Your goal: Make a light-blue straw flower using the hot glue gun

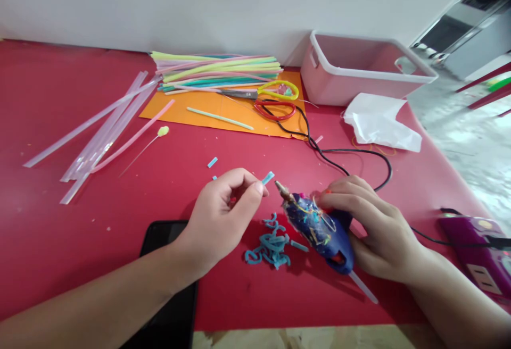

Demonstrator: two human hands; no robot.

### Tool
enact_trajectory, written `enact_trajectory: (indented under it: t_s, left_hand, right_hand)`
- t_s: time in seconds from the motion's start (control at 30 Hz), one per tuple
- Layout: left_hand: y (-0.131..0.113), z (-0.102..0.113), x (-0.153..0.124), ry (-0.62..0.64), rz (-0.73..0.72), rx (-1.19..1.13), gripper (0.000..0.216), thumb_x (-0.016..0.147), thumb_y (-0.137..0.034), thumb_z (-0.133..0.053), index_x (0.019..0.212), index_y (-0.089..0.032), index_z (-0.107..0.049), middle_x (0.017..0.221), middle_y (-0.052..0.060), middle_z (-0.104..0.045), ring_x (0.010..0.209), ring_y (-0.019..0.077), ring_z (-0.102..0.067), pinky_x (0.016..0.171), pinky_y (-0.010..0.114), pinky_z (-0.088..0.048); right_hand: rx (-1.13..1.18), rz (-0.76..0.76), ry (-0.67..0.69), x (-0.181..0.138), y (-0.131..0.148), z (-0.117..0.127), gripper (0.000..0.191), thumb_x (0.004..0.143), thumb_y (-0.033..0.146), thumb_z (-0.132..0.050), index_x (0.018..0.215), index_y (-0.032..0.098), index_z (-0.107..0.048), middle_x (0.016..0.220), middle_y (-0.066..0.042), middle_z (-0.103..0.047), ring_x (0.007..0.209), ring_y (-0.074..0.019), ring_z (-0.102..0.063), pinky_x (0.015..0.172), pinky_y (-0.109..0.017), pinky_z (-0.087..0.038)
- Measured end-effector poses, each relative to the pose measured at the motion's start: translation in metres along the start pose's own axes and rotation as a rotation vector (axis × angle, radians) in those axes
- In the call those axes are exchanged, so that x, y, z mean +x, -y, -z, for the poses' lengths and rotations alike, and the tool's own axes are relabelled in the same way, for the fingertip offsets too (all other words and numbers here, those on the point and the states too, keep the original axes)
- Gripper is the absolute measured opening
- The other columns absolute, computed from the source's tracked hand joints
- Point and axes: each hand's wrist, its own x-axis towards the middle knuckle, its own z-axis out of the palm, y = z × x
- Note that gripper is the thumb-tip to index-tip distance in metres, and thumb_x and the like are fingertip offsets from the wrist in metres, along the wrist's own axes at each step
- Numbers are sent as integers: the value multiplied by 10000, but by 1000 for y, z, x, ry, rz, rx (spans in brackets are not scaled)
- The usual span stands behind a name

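My left hand (223, 216) pinches a short light-blue strip (268, 178) between thumb and fingertips. My right hand (375, 226) is wrapped around the handle of a blue hot glue gun (317, 226). Its metal nozzle points up and left, just short of the strip. A clear glue stick (364, 288) protrudes from the back of the gun, and dried glue and coloured threads cling to its body. Below the nozzle lies a small pile of curled blue pieces (273, 249). Two more blue bits, one of them a short strip (212, 162), rest beyond my left hand.
An orange sheet (167, 112) bears coloured pipe cleaners (219, 69) and scissors (275, 99). Glue sticks (107, 131) lie left, near a yellow-tipped wire (163, 131). Behind are a pink bin (339, 80) and white paper (381, 120). A black cord (339, 165), purple power strip (471, 248) and phone (167, 306) lie nearby.
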Motion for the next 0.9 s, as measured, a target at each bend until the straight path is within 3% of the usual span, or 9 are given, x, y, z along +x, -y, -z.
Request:
enact_trajectory:
  t_s: [0.9]
  left_hand:
    - [7,3,-3,-34,-255,130,200,937,-160,-520,747,-168,-582,683,-52,-507,627,73,-464,598,198,-397]
  right_hand:
    - [12,-9,64,1,-4,2,501,769,-20,-424,1209,175,-563,996,-96,-660,921,-231,-592,846,-413,-462]
